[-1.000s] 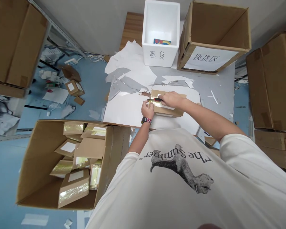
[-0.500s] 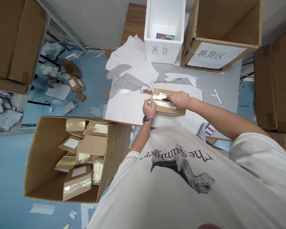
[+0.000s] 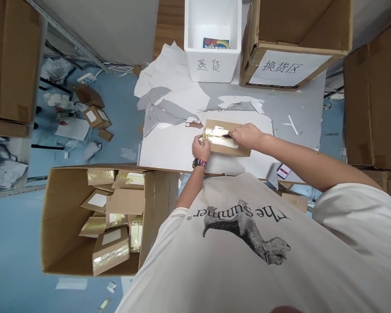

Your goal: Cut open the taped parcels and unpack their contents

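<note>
A taped cardboard box [image 3: 242,150] with a white label lies flat on the white-topped table [image 3: 169,152]. Shiny yellowish tape [image 3: 209,133] covers its left end and part of the label. My left hand [image 3: 201,148] is closed on that left end, thumb and fingers at the edge. In my closed right hand [image 3: 247,136] is a slim black-and-red box cutter [image 3: 226,136], lying low over the label and pointing left toward the tape. Its tip is too small to tell whether it touches.
A white foam bin [image 3: 213,65] and a large open carton [image 3: 289,69] with handwritten signs stand at the back. Left below the table, a big carton [image 3: 57,217] holds several taped boxes. A phone [image 3: 283,171] lies near the front right edge; paper scraps [image 3: 241,103] litter the tabletop.
The view has shifted slightly, so the scene sits a little further left. Both hands keep nearly the same hold on the box and the box cutter.
</note>
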Demonstrator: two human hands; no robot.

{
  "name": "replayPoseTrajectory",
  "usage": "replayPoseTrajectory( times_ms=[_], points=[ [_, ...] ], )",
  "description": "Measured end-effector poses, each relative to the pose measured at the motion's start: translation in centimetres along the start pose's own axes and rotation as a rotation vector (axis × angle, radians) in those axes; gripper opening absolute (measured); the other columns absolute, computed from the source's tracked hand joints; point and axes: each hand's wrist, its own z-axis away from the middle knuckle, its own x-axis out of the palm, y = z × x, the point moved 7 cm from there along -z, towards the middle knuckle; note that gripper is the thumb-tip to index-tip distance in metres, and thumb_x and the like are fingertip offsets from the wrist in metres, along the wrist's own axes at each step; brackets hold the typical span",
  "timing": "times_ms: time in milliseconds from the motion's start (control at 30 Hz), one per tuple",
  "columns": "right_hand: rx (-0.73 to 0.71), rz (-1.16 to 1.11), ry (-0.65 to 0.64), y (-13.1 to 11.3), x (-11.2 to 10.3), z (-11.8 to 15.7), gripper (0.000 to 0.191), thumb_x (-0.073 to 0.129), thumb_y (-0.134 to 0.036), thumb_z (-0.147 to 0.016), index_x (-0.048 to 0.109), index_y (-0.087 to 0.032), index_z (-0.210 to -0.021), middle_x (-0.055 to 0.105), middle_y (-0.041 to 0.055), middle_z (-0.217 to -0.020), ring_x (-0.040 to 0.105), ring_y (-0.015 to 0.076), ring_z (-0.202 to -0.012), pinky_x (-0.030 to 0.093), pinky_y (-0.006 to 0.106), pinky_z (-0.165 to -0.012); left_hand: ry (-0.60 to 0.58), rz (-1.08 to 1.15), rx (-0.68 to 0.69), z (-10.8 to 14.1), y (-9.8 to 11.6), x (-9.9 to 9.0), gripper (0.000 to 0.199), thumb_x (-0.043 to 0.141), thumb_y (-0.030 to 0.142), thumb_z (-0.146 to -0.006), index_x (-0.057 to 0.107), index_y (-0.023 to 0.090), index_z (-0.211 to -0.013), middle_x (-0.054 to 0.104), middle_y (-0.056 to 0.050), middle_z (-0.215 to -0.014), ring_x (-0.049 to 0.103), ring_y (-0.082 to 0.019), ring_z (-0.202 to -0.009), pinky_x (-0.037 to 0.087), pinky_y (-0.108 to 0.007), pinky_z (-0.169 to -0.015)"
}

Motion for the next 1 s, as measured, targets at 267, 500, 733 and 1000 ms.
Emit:
replayPoseTrajectory(
  times_ms=[267, 500, 733, 1000],
  points=[
    [0.06, -0.021, -0.043, 3.3, 2.2, 4.5, 0.04, 0.051, -0.024, -0.119, 0.082, -0.013, -0.142, 0.089, 0.0262, -0.126, 0.083, 0.037, -0.122, 0.05, 0.039, -0.092, 0.012, -0.036, 0.0, -0.1, 0.4, -0.4, 0.029, 0.068, 0.032, -0.101, 0.081, 0.024, -0.126, 0.067, -0.003, -0.086, 0.065, -0.028, -0.086, 0.052, -0.037, -0.09],
    [0.132, -0.036, -0.064, 5.1, 4.0, 7.4, 0.045, 0.049, -0.011, -0.113, 0.08, -0.013, -0.144, 0.088, 0.0274, -0.129, 0.084, 0.0374, -0.124, 0.049, 0.04, -0.091, 0.002, -0.063, -0.021, 0.0, 1.0, -0.8, 0.031, 0.066, 0.032, -0.1, 0.081, 0.025, -0.126, 0.071, -0.004, -0.09, 0.067, -0.028, -0.09, 0.053, -0.037, -0.09],
    [0.176, -0.035, -0.073, 8.2, 6.4, 10.8, 0.042, 0.049, -0.018, -0.113, 0.082, -0.015, -0.139, 0.086, 0.0277, -0.125, 0.081, 0.0385, -0.117, 0.047, 0.042, -0.091, 0.008, -0.075, -0.008, -0.1, 1.2, -0.6, 0.031, 0.065, 0.03, -0.1, 0.081, 0.025, -0.126, 0.077, -0.007, -0.103, 0.07, -0.029, -0.098, 0.055, -0.037, -0.095],
    [0.168, -0.024, -0.044, 8.7, 7.3, 11.8, 0.044, 0.047, -0.01, -0.112, 0.08, -0.013, -0.142, 0.084, 0.0297, -0.129, 0.082, 0.0376, -0.116, 0.044, 0.041, -0.091, 0.008, -0.111, -0.005, -0.1, 1.2, -0.9, 0.034, 0.064, 0.033, -0.101, 0.081, 0.024, -0.128, 0.08, -0.01, -0.106, 0.07, -0.03, -0.098, 0.055, -0.039, -0.095]
  ],
)
